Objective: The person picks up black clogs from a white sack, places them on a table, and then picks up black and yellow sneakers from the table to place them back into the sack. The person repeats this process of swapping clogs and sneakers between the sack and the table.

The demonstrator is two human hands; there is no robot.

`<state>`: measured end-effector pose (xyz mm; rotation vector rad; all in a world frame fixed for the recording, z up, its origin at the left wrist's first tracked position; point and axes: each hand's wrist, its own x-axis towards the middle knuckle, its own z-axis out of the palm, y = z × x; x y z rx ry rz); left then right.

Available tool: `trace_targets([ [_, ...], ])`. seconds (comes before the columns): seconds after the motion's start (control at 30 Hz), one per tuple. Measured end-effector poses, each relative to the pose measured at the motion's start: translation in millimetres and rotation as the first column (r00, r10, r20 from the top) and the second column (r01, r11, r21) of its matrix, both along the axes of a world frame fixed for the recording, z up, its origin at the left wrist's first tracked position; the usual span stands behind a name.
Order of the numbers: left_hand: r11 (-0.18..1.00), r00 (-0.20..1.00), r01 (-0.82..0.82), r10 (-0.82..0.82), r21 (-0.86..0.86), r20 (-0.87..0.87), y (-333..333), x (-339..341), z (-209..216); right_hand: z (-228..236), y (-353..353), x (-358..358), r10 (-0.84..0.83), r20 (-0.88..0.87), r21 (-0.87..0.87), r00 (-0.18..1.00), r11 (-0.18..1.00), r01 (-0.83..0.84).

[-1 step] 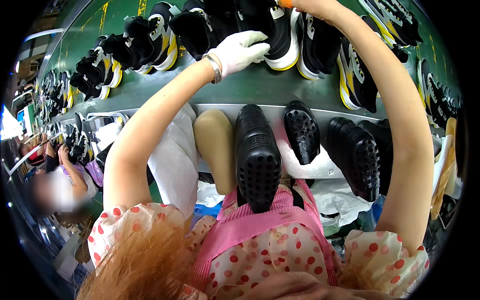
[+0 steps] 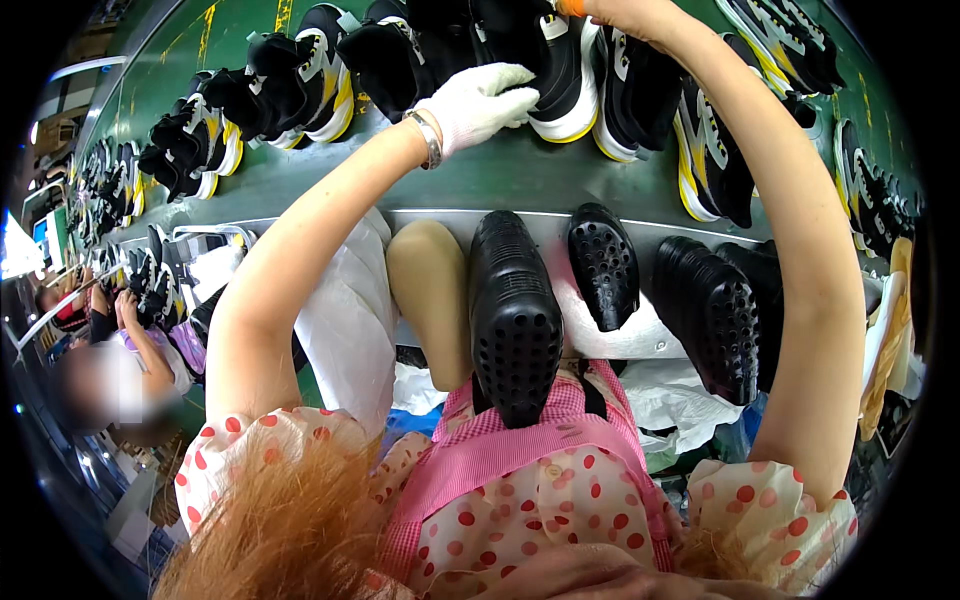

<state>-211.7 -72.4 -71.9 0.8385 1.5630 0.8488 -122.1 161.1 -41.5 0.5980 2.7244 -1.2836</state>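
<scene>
My left hand (image 2: 482,104), in a white glove, reaches over the green work surface (image 2: 420,185). Its thumb and fingers are stretched apart, with the tips against the side of a black sneaker (image 2: 566,90) that has a white and yellow sole. At the top edge my right hand (image 2: 625,12) is bare apart from an orange cover on a finger. It is above the same sneaker's far end, and its fingertips are largely cut off by the picture's edge. Another black sneaker (image 2: 632,100) stands just right of the first.
Rows of similar sneakers (image 2: 310,75) line the surface on both sides. Before my body are black shoe lasts (image 2: 515,310) with dimpled ends, a beige last (image 2: 428,300) and white wrapping (image 2: 350,320). A person (image 2: 145,360) sits at the far left.
</scene>
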Motion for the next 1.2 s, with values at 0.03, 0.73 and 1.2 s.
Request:
trace_targets([
  [0.03, 1.0, 1.0, -0.01, 0.01, -0.007, 0.016, -1, 0, 4, -2, 1, -1, -0.019, -0.008, -0.022, 1.0, 1.0, 0.019],
  [0.73, 0.997, 0.927, 0.061, -0.037, 0.054, -0.373, 19, 30, -27, 117, -65, 79, 0.124, 0.047, 0.592, 0.991, 0.795, -0.128],
  [1.2, 0.992, 0.432, 0.12, -0.012, 0.044, -0.902, -4, 84, 52, 129, -300, 244, 0.067, 0.095, 0.366, 0.993, 0.925, -0.097],
])
